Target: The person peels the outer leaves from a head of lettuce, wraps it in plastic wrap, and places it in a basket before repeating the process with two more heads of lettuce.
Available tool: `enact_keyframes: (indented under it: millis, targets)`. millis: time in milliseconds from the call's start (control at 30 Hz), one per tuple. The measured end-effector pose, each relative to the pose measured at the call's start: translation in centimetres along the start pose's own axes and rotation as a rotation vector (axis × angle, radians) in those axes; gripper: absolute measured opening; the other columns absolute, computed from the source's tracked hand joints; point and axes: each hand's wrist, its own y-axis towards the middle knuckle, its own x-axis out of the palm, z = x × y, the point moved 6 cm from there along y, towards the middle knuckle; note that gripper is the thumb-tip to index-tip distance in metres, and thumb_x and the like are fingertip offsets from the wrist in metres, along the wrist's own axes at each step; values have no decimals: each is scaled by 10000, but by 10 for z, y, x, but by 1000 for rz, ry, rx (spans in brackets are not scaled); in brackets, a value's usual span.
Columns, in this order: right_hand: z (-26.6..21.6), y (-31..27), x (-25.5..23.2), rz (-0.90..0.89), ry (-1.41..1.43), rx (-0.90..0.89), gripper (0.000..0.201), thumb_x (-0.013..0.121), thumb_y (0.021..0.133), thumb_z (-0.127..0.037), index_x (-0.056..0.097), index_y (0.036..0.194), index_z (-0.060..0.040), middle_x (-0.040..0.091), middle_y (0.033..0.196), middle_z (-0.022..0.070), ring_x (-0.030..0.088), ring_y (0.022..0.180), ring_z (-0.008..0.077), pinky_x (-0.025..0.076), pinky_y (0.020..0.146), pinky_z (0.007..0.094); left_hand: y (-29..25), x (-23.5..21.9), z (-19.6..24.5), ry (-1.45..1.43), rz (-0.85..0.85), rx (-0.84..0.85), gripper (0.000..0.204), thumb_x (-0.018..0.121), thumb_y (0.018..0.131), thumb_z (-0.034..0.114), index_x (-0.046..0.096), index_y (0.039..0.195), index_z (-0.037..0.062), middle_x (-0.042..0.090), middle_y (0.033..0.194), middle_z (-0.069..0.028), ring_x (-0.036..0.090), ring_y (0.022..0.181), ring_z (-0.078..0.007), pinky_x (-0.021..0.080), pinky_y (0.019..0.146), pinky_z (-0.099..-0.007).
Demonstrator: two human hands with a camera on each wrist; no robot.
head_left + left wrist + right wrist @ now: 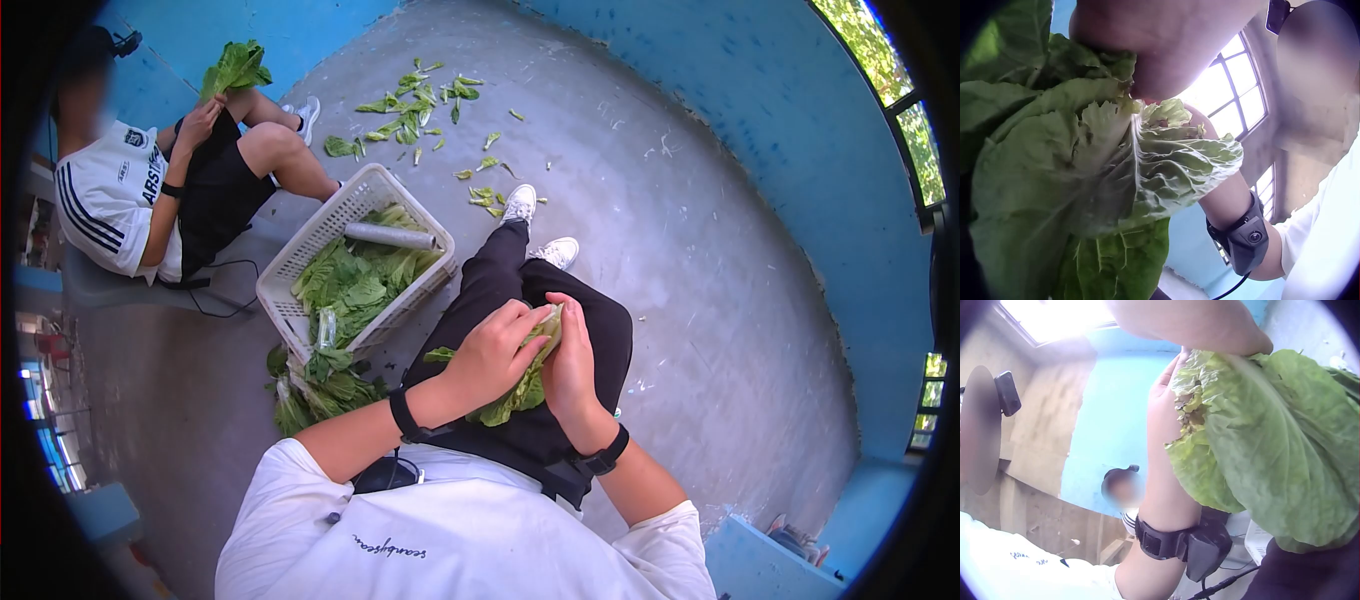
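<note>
- Gripping with the left hand (pixel 490 352) at the left side of the lettuce (pixel 517 398), thumb over the leaves
- Holding with the right hand (pixel 570 375) at the right side, fingers close to the lettuce's pale end, some fingertips hidden
- Placed between both hands, touching each, neither plainly nearer
- Slanting along its long axis from the pale end by the fingertips, back toward the waist and leftward, above dark trousers (pixel 606 335)
- Left of the hands, beside the left leg, visible on the floor (pixel 700 330): basket (pixel 340 205) of loose greens (pixel 355 290), with a roll (pixel 390 236) lying near its right corner
- Beyond the basket's far corner, scattered leaves (pixel 412 112)
</note>
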Motion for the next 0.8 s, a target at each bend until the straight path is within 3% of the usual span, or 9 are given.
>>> enact_keyframes:
  millis: [200, 400, 700, 800]
  targets:
    - [2, 0, -2, 20, 18, -1, 350, 388, 1107, -388, 536, 1237, -99, 518, 1022, 10, 500, 953, 97, 424, 864, 265, -7, 5, 4, 30, -94, 34, 508, 541, 912, 12, 476, 1406, -86, 516, 1115, -201, 543, 1017, -361, 462, 907, -423]
    - [-3, -1, 0, 15, 9, 14, 349, 389, 1107, -397, 535, 1231, -106, 516, 997, 1, 498, 920, 83, 429, 838, 261, -10, 2, 12, 114, -140, 78, 583, 496, 851, -66, 431, 1428, -113, 499, 1140, -215, 523, 1014, -372, 459, 924, -417]
    - [1, 0, 2, -5, 62, 11, 331, 409, 1106, -373, 522, 1242, -93, 554, 970, 17, 530, 902, 93, 448, 830, 260, -9, -8, 11, 328, -130, 218, 498, 582, 848, -27, 546, 1344, -55, 642, 974, -147, 662, 884, -299, 547, 754, -377]
    - [-3, -2, 5, -6, 74, 19, 340, 411, 1104, -376, 517, 1252, -89, 566, 970, 29, 549, 906, 104, 463, 839, 268, -7, -14, 12, 262, -73, 163, 413, 613, 866, 8, 598, 1279, 1, 680, 891, -144, 694, 836, -299, 560, 705, -383]
